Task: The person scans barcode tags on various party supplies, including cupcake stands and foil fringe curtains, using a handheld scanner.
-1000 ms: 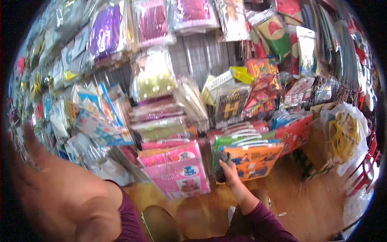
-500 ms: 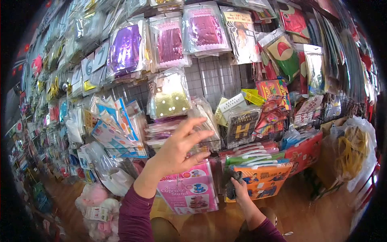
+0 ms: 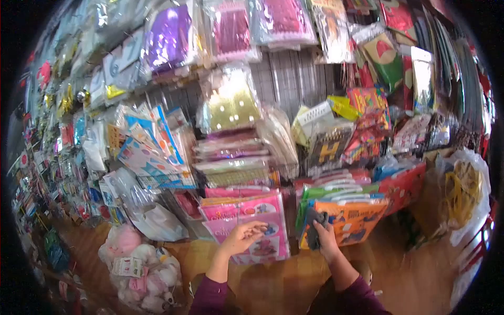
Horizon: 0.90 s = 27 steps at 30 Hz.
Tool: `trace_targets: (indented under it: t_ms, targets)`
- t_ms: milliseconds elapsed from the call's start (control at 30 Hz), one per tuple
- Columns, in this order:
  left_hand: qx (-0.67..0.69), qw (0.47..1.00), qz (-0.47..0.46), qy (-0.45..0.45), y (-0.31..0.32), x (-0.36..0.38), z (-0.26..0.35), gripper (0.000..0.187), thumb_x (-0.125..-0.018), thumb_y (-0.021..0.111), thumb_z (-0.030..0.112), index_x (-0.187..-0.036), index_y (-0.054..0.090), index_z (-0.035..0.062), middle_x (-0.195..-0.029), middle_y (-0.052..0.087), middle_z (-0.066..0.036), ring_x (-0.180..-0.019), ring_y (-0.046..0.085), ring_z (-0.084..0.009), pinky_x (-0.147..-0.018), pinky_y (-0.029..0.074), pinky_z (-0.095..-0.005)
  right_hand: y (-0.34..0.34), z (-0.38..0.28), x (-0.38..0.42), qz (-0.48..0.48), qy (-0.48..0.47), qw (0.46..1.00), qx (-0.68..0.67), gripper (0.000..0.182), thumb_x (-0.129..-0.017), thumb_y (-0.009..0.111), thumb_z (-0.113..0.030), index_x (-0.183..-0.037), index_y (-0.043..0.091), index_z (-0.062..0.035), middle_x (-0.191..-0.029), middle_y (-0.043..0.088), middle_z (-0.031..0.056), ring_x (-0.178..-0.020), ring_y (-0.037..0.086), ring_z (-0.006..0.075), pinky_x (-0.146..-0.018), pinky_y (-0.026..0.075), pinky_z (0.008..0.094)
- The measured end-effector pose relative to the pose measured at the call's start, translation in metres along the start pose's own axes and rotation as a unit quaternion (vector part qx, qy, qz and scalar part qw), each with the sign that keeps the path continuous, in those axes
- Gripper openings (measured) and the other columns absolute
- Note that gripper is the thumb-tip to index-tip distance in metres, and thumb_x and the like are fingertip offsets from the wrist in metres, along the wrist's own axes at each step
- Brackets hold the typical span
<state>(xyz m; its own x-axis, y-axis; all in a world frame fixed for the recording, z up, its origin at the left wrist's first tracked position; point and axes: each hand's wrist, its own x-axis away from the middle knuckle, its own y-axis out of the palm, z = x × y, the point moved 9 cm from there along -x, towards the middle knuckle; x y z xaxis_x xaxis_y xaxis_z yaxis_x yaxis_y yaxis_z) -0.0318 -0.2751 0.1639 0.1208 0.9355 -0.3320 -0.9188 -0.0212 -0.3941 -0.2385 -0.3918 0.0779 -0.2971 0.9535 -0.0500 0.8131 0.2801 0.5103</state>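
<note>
My right hand (image 3: 328, 242) is closed around a crumpled dark grey cloth (image 3: 316, 235), held against the left part of an orange superhero-print package (image 3: 359, 223). My left hand (image 3: 242, 240) is in front of the pink cupcake stand packages (image 3: 273, 247), its fingers loosely bent and apart with nothing visible in them. Whether its fingertips touch the front package cannot be made out. Behind the orange package stand more flat packs with green and white edges (image 3: 341, 191).
Above hang foil curtain packs (image 3: 170, 39) on a wire grid (image 3: 281, 79). Wire baskets hold party banners and bags (image 3: 328, 147). Lower left is a clear bag of plush toys (image 3: 144, 273); at right, a plastic bag with gold items (image 3: 462, 191). Wooden floor (image 3: 252, 289) lies below.
My left hand has dropped from above the cupcake stand packages to in front of them. My right hand stays at the orange package with the cloth. The view has tilted downward.
</note>
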Motion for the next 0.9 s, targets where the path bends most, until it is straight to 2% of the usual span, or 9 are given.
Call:
trace_targets:
  t_ms: [133, 333, 433, 500, 533, 600, 733, 833, 900]
  targets:
    - [-0.054, 0.983, 0.054, -0.168, -0.012, 0.032, -0.046, 0.027, -0.082, 0.055, 0.008, -0.108, 0.053, 0.0024, -0.092, 0.060, -0.006, -0.082, 0.056, -0.0120, -0.069, 0.046, -0.0249, 0.002, 0.019, -0.004, 0.020, -0.003, 0.999, 0.049, 0.025, -0.080, 0.057, -0.014, -0.101, 0.054, 0.0002, -0.085, 0.058, 0.0037, -0.070, 0.055, 0.0131, -0.060, 0.046, 0.0288]
    - [-0.072, 0.987, 0.055, -0.131, -0.058, 0.094, -0.073, 0.031, -0.082, 0.056, 0.013, -0.110, 0.050, 0.0009, -0.102, 0.057, -0.009, -0.089, 0.055, -0.0159, -0.075, 0.045, -0.0294, 0.035, 0.055, 0.004, -0.006, 0.106, 0.988, 0.110, 0.021, -0.079, 0.059, -0.017, -0.091, 0.055, -0.0002, -0.073, 0.056, 0.0041, -0.060, 0.054, 0.0141, -0.052, 0.044, 0.0280]
    - [-0.128, 0.964, 0.099, -0.213, -0.087, 0.127, -0.067, 0.033, -0.081, 0.057, 0.016, -0.109, 0.050, 0.0007, -0.102, 0.057, -0.013, -0.091, 0.056, -0.0227, -0.076, 0.045, -0.0336, 0.059, 0.086, 0.010, -0.056, 0.163, 0.976, 0.134, 0.020, -0.079, 0.059, -0.017, -0.089, 0.055, 0.0001, -0.069, 0.056, 0.0033, -0.057, 0.054, 0.0132, -0.050, 0.044, 0.0272]
    - [-0.382, 0.900, 0.065, -0.202, -0.096, 0.135, -0.057, 0.037, -0.079, 0.057, 0.020, -0.111, 0.049, 0.0029, -0.103, 0.055, -0.016, -0.092, 0.055, -0.0288, -0.080, 0.044, -0.0356, 0.075, 0.109, 0.016, -0.108, 0.190, 0.953, 0.209, 0.022, -0.079, 0.059, -0.017, -0.091, 0.055, 0.0012, -0.070, 0.056, 0.0030, -0.059, 0.053, 0.0116, -0.052, 0.043, 0.0262]
    - [-0.377, 0.893, 0.080, -0.231, -0.102, 0.141, -0.067, 0.037, -0.079, 0.057, 0.020, -0.111, 0.049, 0.0029, -0.103, 0.055, -0.016, -0.092, 0.055, -0.0288, -0.080, 0.044, -0.0356, 0.081, 0.124, 0.019, -0.132, 0.211, 0.944, 0.215, 0.022, -0.079, 0.059, -0.017, -0.091, 0.055, 0.0012, -0.070, 0.056, 0.0030, -0.059, 0.053, 0.0116, -0.052, 0.043, 0.0262]
    - [-0.324, 0.925, 0.060, -0.191, -0.092, 0.140, -0.077, 0.041, -0.078, 0.055, 0.024, -0.113, 0.047, 0.0030, -0.103, 0.054, -0.019, -0.094, 0.051, -0.0363, -0.080, 0.043, -0.0401, 0.089, 0.149, 0.031, -0.215, 0.230, 0.902, 0.296, 0.023, -0.079, 0.059, -0.017, -0.093, 0.055, 0.0011, -0.072, 0.057, 0.0045, -0.060, 0.055, 0.0120, -0.051, 0.044, 0.0255]
    - [-0.291, 0.884, -0.106, -0.349, -0.060, 0.139, -0.121, 0.037, -0.076, 0.058, 0.025, -0.105, 0.047, 0.0041, -0.098, 0.054, -0.020, -0.094, 0.053, -0.0349, -0.077, 0.043, -0.0432, 0.101, 0.187, 0.041, -0.277, 0.313, 0.841, 0.343, 0.026, -0.077, 0.062, -0.011, -0.099, 0.054, 0.0000, -0.080, 0.056, 0.0020, -0.069, 0.051, 0.0107, -0.061, 0.044, 0.0250]
    - [-0.220, 0.901, -0.117, -0.355, -0.029, 0.141, -0.174, 0.039, -0.075, 0.059, 0.026, -0.105, 0.047, 0.0049, -0.101, 0.054, -0.019, -0.096, 0.052, -0.0354, -0.078, 0.043, -0.0443, 0.077, 0.228, 0.028, -0.326, 0.299, 0.811, 0.384, 0.029, -0.076, 0.062, -0.012, -0.101, 0.053, -0.0002, -0.082, 0.057, 0.0030, -0.073, 0.052, 0.0119, -0.065, 0.044, 0.0259]
    - [-0.230, 0.918, -0.105, -0.305, -0.023, 0.131, -0.181, 0.041, -0.074, 0.060, 0.028, -0.106, 0.047, 0.0053, -0.104, 0.053, -0.018, -0.097, 0.051, -0.0354, -0.080, 0.044, -0.0452, 0.058, 0.242, 0.021, -0.298, 0.340, 0.765, 0.458, 0.029, -0.076, 0.063, -0.012, -0.101, 0.054, -0.0006, -0.084, 0.058, 0.0044, -0.074, 0.052, 0.0131, -0.068, 0.044, 0.0281]
